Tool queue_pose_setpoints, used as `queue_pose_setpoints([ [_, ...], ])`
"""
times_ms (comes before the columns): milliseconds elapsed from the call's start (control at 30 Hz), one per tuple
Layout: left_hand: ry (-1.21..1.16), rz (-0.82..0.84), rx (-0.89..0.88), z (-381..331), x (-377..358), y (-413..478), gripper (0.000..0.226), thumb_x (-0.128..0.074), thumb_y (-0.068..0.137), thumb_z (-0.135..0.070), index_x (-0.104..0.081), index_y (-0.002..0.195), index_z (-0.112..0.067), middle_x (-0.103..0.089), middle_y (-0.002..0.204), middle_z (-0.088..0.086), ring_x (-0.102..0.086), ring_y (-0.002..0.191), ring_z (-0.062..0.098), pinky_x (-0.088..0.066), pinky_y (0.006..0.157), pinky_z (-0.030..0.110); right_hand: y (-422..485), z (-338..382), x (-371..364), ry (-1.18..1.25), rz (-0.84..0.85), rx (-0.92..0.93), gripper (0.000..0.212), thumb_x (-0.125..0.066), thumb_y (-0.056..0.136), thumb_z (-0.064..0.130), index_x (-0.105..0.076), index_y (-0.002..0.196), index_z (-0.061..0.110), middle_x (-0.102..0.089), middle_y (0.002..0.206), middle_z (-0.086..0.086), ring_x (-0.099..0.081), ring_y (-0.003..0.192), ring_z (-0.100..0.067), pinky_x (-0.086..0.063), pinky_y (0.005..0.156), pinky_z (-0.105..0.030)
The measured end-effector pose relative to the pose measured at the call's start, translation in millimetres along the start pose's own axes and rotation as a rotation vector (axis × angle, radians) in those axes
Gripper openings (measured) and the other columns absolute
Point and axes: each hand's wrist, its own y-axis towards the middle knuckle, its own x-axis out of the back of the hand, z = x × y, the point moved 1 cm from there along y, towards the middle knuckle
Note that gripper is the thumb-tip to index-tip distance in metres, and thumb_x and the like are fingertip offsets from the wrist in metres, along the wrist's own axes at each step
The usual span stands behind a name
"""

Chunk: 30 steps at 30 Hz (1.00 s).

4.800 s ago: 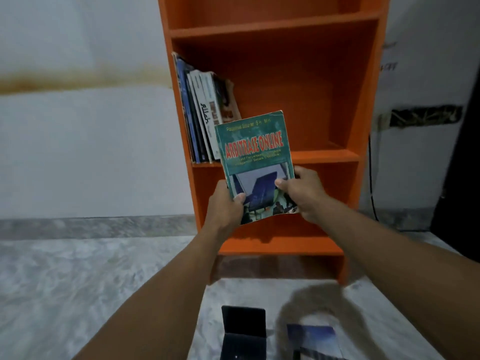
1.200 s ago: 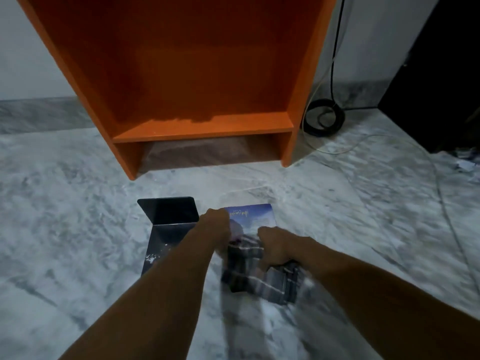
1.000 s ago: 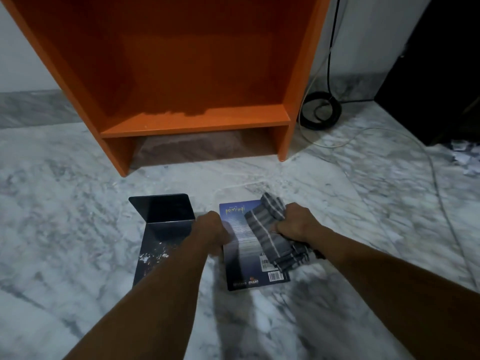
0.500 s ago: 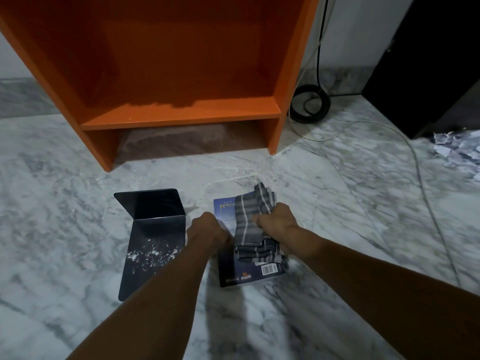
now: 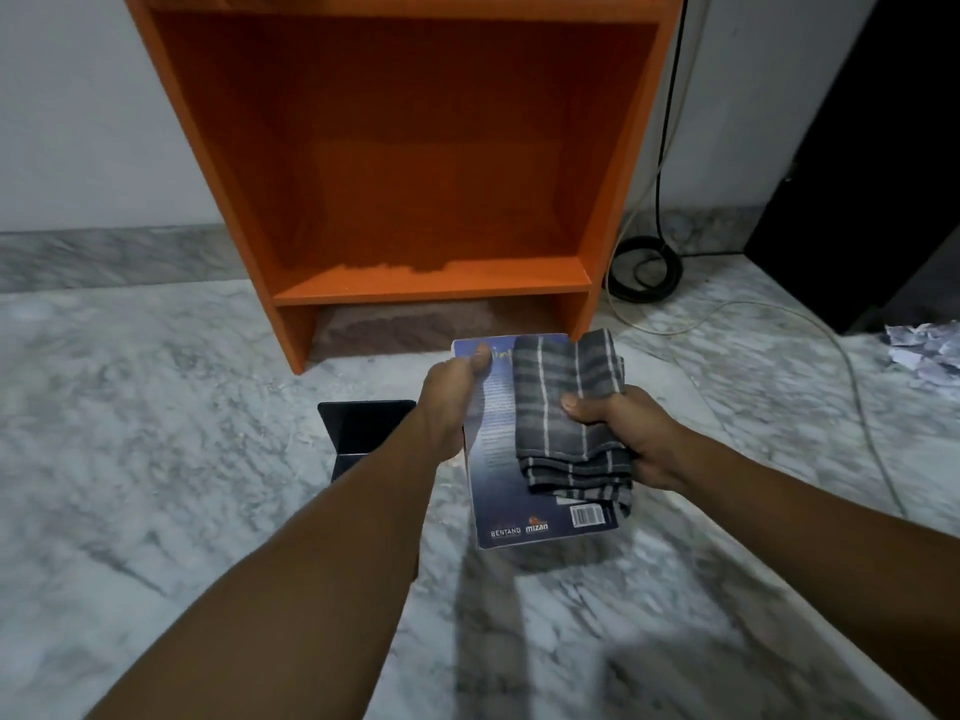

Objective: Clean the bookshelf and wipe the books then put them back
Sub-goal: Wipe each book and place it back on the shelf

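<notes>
A blue book [image 5: 496, 491], back cover up with a barcode, is held above the marble floor. My left hand [image 5: 449, 402] grips its left edge, thumb on the cover. A folded grey checked cloth [image 5: 563, 413] lies on the cover's right half, and my right hand [image 5: 623, 433] grips the cloth, thumb on top. The orange bookshelf [image 5: 415, 283] stands just behind; its bottom compartment holds nothing.
A black metal bookend [image 5: 358, 426] stands on the floor under my left forearm. A coiled black cable [image 5: 644, 270] and a pale cord [image 5: 831, 345] lie right of the shelf. Crumpled paper [image 5: 924, 350] and a dark cabinet [image 5: 883, 174] sit at far right.
The blue book has been lifted off the floor with the cloth on it. The view has tilted up, so more of the shelf shows.
</notes>
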Motion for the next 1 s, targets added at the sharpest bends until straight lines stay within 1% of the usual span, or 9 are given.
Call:
queue_pose_setpoints([
  [167,0.044,-0.027,-0.110,-30,4,-21,0.029,-0.050,0.102,-0.033,-0.062,0.097,-0.007,-0.066,0.108,0.014,-0.063,0.102,0.034,-0.048,0.100,0.053,-18,30,-10,-0.229,-0.029,0.222,0.024,-0.065,0.088,0.004,-0.064,0.110,0.014,-0.074,0.097,-0.005,-0.070,0.091,-0.025,-0.055,0.075,-0.036],
  [433,-0.073,0.011,-0.128,-33,33,15,0.084,-0.072,0.063,-0.063,-0.060,0.121,-0.004,-0.060,0.134,0.014,-0.051,0.130,0.034,-0.032,0.111,0.059,-28,130,-32,-0.869,-0.376,1.132,0.044,-0.062,0.077,0.001,-0.059,0.116,0.021,-0.067,0.086,0.000,-0.064,0.080,-0.028,-0.053,0.060,-0.040],
  [500,-0.098,0.034,-0.141,-48,22,-10,0.074,-0.068,0.075,-0.059,-0.059,0.127,-0.007,-0.061,0.132,0.012,-0.053,0.127,0.031,-0.037,0.110,0.056,-31,108,-45,-1.130,-0.252,1.068,0.065,-0.064,0.074,-0.002,-0.056,0.131,0.027,-0.068,0.114,-0.009,-0.063,0.103,-0.032,-0.055,0.081,-0.043],
  [567,-0.100,0.039,-0.152,-51,16,-19,0.041,-0.054,0.096,-0.044,-0.063,0.106,-0.006,-0.066,0.111,0.015,-0.062,0.104,0.032,-0.051,0.093,0.050,-37,50,-51,-1.393,-0.139,1.106,0.067,-0.070,0.073,-0.002,-0.055,0.132,0.027,-0.057,0.135,-0.010,-0.054,0.121,-0.034,-0.052,0.092,-0.049],
  [667,0.029,-0.044,-0.179,-45,26,-20,0.056,-0.064,0.083,-0.059,-0.063,0.096,-0.004,-0.061,0.100,0.024,-0.055,0.090,0.030,-0.052,0.088,0.060,-59,-24,-36,-1.541,0.268,1.205,0.070,-0.057,0.056,-0.005,-0.063,0.120,0.022,-0.063,0.128,-0.007,-0.063,0.111,-0.032,-0.058,0.071,-0.039],
  [700,0.034,-0.038,-0.180,-42,32,-12,0.067,-0.066,0.075,-0.063,-0.064,0.104,-0.002,-0.061,0.109,0.029,-0.059,0.104,0.048,-0.049,0.092,0.065,-67,-33,-28,-1.588,0.435,1.162,0.066,-0.052,0.055,0.000,-0.064,0.116,0.024,-0.066,0.122,-0.003,-0.066,0.104,-0.028,-0.056,0.066,-0.033],
  [733,0.014,-0.016,-0.177,-41,34,-11,0.071,-0.066,0.073,-0.061,-0.063,0.112,-0.001,-0.061,0.119,0.028,-0.049,0.126,0.046,-0.046,0.095,0.066,-77,-31,-23,-1.600,0.525,1.129,0.061,-0.048,0.057,0.006,-0.064,0.112,0.026,-0.068,0.116,0.001,-0.068,0.098,-0.024,-0.054,0.063,-0.029],
  [867,-0.090,0.076,-0.183,-56,25,-36,0.038,-0.045,0.103,-0.038,-0.060,0.101,-0.003,-0.062,0.119,0.014,-0.058,0.115,0.033,-0.044,0.104,0.054,-83,36,-28,-1.101,0.177,1.322,0.039,-0.055,0.069,0.024,-0.068,0.105,0.020,-0.073,0.101,0.000,-0.064,0.087,-0.014,-0.050,0.072,-0.021],
  [1000,-0.148,0.214,-0.085,-68,10,-44,0.044,-0.033,0.106,-0.038,-0.062,0.110,-0.005,-0.070,0.096,0.013,-0.069,0.082,0.024,-0.057,0.069,0.035,-57,85,-56,-1.148,-0.272,1.243,0.068,-0.071,0.068,-0.003,-0.057,0.132,0.013,-0.059,0.132,-0.017,-0.059,0.116,-0.035,-0.055,0.087,-0.050],
])
